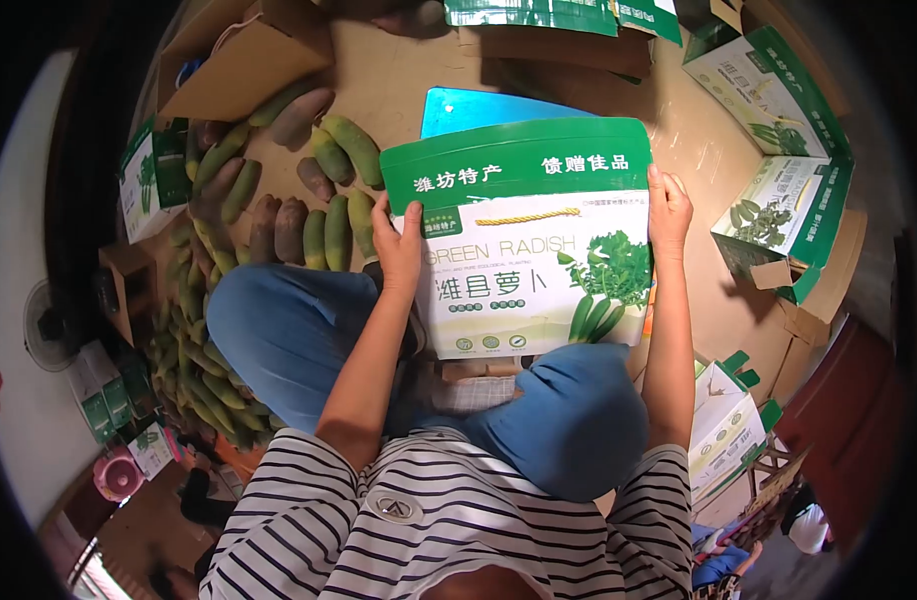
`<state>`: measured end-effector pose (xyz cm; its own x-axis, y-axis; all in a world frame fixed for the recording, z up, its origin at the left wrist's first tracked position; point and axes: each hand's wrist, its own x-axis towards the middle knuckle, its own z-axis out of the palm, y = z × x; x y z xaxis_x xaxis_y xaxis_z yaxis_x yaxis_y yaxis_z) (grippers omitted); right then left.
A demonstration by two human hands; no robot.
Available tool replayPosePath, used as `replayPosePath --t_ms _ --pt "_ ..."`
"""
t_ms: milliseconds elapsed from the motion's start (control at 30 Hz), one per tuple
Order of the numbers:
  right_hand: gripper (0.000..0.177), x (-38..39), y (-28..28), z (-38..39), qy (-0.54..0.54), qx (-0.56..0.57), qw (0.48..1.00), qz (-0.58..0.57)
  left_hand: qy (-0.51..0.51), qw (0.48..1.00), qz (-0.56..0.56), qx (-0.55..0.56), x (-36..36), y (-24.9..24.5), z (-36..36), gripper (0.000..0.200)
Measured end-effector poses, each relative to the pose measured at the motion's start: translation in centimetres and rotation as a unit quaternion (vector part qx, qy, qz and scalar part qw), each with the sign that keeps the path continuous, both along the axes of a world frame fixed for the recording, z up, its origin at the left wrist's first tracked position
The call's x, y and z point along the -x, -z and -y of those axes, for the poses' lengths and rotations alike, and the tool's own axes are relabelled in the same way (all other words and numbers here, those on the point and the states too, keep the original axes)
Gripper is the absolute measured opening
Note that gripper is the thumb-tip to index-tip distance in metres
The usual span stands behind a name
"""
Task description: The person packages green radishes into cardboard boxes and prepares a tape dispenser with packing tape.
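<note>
left hand [399, 245], right hand [669, 210] clasp radish box [534, 250] sides; fingers curl behind, hidden.

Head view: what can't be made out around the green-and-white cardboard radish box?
All head view.
Contents of the green-and-white cardboard radish box: hidden by its printed front.
Fingers of left hand and right hand behind it: hidden by its panel.
Most of the flat blue sheet: covered by the box.
Part of the pile of green radishes: hidden by the person's blue-clad knee.

The green-and-white radish gift box [524, 240], printed "GREEN RADISH", is upright and face-up between 2 knees, gripped at both sides.
</note>
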<state>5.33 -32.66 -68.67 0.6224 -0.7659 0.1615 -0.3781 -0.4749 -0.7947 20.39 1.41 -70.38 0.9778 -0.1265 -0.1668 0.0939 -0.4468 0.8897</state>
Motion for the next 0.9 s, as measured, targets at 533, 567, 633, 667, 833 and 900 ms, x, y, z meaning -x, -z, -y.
replayPosePath --t_ms 533,567,633,667,833,900 --pt "0.036 0.6 1.2 1.1 0.02 -0.089 0.996 -0.001 -0.063 0.896 -0.247 0.364 -1.4 -0.6 -1.2 0.026" --pt "0.036 0.7 1.1 1.2 0.018 -0.085 0.996 -0.006 -0.069 0.898 -0.234 0.366 -1.3 -0.3 -1.0 0.025" --pt "0.036 0.7 0.9 1.2 0.016 -0.081 0.996 -0.012 -0.106 0.912 -0.197 0.344 -1.1 1.1 -1.0 0.023" --pt "0.036 0.7 0.8 1.1 0.016 -0.083 0.996 -0.013 -0.124 0.918 -0.177 0.332 -0.9 1.8 -0.9 0.023" --pt "0.036 0.7 1.3 1.3 0.018 -0.076 0.997 -0.008 -0.132 0.987 0.002 0.093 -0.1 1.3 -0.1 0.02" --pt "0.036 0.7 1.2 1.3 0.012 -0.067 0.998 -0.019 -0.09 0.994 0.056 -0.001 0.1 0.0 0.1 0.022"
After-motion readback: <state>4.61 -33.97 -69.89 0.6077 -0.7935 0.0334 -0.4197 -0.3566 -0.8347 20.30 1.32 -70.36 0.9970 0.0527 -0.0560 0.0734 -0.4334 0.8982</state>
